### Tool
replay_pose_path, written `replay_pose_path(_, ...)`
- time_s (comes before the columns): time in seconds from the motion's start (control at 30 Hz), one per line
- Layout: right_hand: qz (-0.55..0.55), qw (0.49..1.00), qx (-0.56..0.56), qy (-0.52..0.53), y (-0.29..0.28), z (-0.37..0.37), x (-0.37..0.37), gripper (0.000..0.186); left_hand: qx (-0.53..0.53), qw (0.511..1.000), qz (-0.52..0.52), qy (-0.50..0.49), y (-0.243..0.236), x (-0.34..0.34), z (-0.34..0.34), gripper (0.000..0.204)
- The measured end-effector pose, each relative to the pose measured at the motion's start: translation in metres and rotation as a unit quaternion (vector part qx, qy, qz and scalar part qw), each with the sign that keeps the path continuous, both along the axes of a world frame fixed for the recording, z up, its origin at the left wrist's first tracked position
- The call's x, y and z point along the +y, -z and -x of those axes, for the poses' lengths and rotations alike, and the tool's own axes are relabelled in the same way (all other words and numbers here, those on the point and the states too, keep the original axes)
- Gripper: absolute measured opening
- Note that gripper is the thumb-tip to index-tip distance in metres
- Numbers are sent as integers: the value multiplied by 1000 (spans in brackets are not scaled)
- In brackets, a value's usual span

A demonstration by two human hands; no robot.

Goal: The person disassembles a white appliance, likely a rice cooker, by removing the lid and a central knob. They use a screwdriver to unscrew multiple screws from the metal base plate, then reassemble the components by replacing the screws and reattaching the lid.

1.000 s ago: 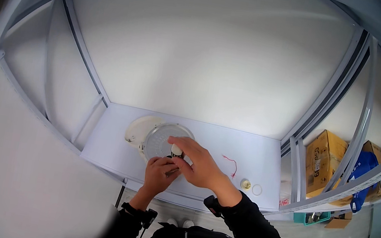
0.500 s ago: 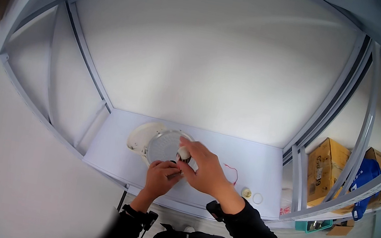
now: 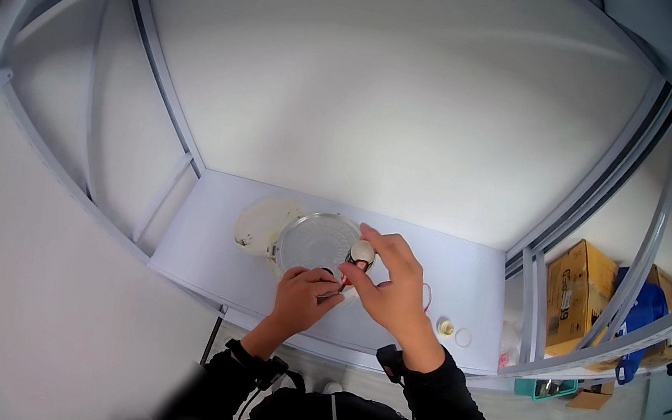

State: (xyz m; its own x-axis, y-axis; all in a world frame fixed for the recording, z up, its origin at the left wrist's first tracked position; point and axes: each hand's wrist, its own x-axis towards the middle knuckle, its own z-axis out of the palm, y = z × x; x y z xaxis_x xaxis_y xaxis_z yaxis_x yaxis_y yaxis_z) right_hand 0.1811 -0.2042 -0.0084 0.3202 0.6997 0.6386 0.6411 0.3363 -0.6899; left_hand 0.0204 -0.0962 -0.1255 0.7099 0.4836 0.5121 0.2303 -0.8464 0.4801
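While our right hand [image 3: 394, 285] has slid inward, its fingers [image 3: 373, 239] now pinch a small white part [image 3: 361, 254] at the round lamp disc's [image 3: 315, 244] rim; our left hand [image 3: 304, 291] grips the near edge, on the worktop [image 3: 198, 250], suggesting fitting is underway.

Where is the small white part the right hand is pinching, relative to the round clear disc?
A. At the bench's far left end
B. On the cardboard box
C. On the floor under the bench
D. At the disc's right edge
D: the right hand pinches the small white part against the right edge of the round clear disc.
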Motion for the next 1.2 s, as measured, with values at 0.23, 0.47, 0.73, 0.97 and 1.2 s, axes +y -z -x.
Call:
replay_pose_path(0.23, 12, 998, -7, -54, 0, 0, -1, 57, -16, 999, 12, 51, 1, 14, 8, 12)
replay_pose_path(0.47, 3, 991, -78, 112, 10, 21, 5, 51, -14, 997, 22, 79, 0, 26, 15, 13)
replay_pose_path(0.73, 29, 998, 25, -57, -5, 20, 2, 49, -18, 994, 28, 103, 2, 32, 20, 16)
replay_pose_path(0.97, -33, 998, -58, 1, -8, 28, 12, 45, -17, 993, 23, 111, 1, 36, 19, 16)
replay_pose_path(1.2, 55, 997, 18, 55, 0, 28, 6, 49, -8, 992, 34, 120, 0, 38, 21, 15)
